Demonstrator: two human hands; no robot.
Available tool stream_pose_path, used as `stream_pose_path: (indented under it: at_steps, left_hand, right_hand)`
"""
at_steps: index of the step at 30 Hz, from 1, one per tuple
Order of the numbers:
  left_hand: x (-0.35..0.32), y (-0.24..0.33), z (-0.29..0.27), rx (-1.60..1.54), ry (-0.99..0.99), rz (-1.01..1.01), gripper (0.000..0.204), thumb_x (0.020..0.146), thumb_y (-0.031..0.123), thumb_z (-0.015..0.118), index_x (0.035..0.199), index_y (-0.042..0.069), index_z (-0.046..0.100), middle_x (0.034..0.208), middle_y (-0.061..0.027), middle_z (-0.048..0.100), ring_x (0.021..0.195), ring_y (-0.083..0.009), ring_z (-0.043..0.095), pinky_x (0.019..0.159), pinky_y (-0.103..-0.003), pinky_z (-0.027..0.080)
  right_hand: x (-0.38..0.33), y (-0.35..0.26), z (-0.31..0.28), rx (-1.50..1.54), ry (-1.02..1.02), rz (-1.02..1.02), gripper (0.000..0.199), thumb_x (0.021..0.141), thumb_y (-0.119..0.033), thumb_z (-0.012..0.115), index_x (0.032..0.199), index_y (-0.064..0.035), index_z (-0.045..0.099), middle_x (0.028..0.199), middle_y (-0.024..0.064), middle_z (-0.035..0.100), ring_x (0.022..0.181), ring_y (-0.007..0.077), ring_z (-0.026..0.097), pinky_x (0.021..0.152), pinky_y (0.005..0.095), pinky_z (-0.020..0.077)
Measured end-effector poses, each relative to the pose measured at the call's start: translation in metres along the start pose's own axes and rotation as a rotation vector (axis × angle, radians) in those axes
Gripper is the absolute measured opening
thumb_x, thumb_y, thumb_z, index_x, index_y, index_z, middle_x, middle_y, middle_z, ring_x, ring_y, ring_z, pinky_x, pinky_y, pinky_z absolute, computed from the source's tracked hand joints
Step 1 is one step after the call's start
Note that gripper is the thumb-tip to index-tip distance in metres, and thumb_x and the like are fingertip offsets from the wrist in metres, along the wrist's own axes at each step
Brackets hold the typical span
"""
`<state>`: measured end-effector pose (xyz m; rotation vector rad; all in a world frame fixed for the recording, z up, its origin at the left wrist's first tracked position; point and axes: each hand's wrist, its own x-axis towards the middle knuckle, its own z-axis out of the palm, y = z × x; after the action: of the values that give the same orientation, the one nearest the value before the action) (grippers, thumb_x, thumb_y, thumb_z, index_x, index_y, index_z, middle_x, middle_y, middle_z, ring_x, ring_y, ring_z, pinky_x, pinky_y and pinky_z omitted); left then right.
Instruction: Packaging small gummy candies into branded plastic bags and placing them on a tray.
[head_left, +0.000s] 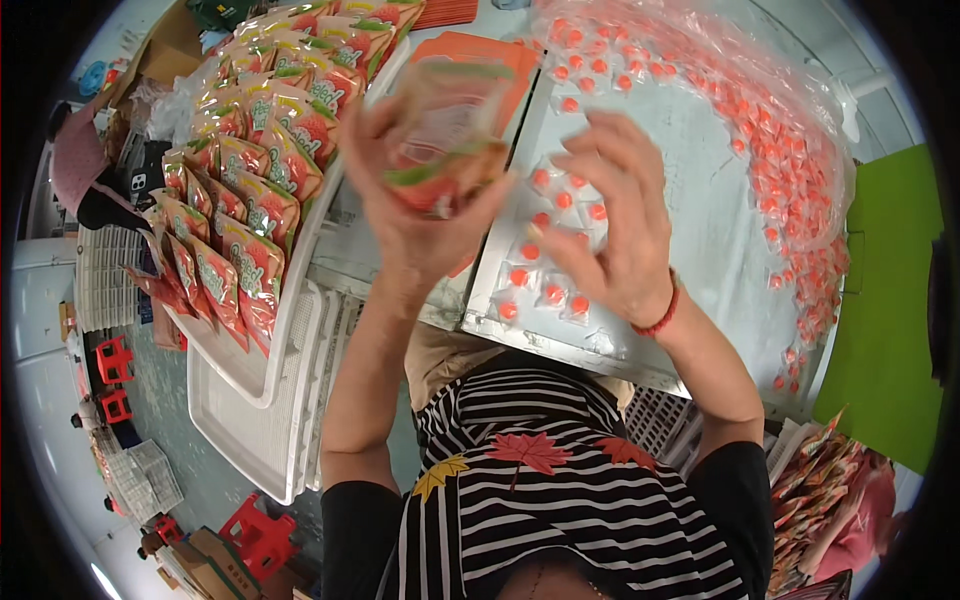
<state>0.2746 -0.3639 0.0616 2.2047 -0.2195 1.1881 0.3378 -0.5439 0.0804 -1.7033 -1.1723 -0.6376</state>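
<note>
Striped fabric is seen nearest, above which a blurred pouch is gripped in the left hand while the right hand, fingers spread, hovers over sweets on the desk, where some could be knocked off.

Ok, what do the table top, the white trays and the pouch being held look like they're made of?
Table top: dull grey sheet metal, probably, with a folded front edge. White trays: moulded plastic, matte, with a perforated base. Pouch in the left hand: glossy printed plastic film, though it is blurred.
</note>
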Motion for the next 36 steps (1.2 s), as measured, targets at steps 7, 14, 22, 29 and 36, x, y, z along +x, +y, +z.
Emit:
stream_pose_path:
  at_steps: [7, 14, 22, 29, 36]
  left_hand:
    - [-0.019, 0.002, -0.038, 0.088, 0.088, -0.249, 0.114, 0.059, 0.006, 0.085, 0.142, 0.002, 0.008, 0.131, -0.0156, 0.035, 0.119, -0.0243, 0.041, 0.097, -0.035, 0.039]
    - [-0.051, 0.008, -0.021, -0.048, -0.007, -0.252, 0.109, 0.058, 0.006, 0.086, 0.139, 0.001, 0.013, 0.129, -0.0151, 0.036, 0.117, -0.0264, 0.042, 0.094, -0.038, 0.041]
    - [-0.052, 0.017, 0.018, 0.068, -0.134, -0.150, 0.101, 0.055, 0.020, 0.088, 0.134, 0.000, 0.028, 0.123, -0.0176, 0.044, 0.111, -0.0352, 0.046, 0.095, -0.046, 0.038]
    - [-0.051, 0.023, 0.044, 0.181, -0.171, -0.116, 0.101, 0.056, 0.028, 0.087, 0.134, -0.001, 0.029, 0.127, -0.0205, 0.042, 0.113, -0.0388, 0.044, 0.095, -0.050, 0.035]
    - [-0.047, 0.027, 0.063, 0.200, -0.126, -0.130, 0.097, 0.056, 0.027, 0.086, 0.132, -0.001, 0.033, 0.128, -0.0208, 0.042, 0.113, -0.0406, 0.042, 0.096, -0.052, 0.034]
  right_hand:
    - [-0.128, -0.015, 0.030, -0.220, -0.632, 0.198, 0.054, 0.078, -0.048, 0.064, 0.119, -0.0126, 0.058, 0.137, 0.0200, 0.037, 0.129, 0.0456, 0.030, 0.102, 0.0640, 0.0226]
    - [-0.123, 0.037, 0.038, -0.436, -0.543, 0.237, 0.042, 0.081, -0.041, 0.063, 0.117, -0.0185, 0.059, 0.134, 0.0159, 0.040, 0.126, 0.0463, 0.031, 0.097, 0.0622, 0.0274]
    - [-0.127, 0.065, 0.035, -0.299, -0.311, 0.207, 0.008, 0.077, -0.016, 0.065, 0.080, -0.0098, 0.061, 0.089, 0.0075, 0.057, 0.065, 0.0224, 0.054, 0.057, 0.0331, 0.0475]
    - [-0.059, 0.074, 0.012, 0.829, 0.546, 1.095, 0.020, 0.088, -0.025, 0.056, 0.082, -0.0060, 0.055, 0.059, 0.0016, 0.051, 0.049, 0.0129, 0.047, 0.043, 0.0246, 0.0351]
    - [-0.001, 0.040, 0.015, 0.740, 0.464, 0.742, 0.019, 0.091, -0.024, 0.046, 0.093, -0.0054, 0.051, 0.091, 0.0054, 0.055, 0.076, 0.0136, 0.053, 0.067, 0.0302, 0.0454]
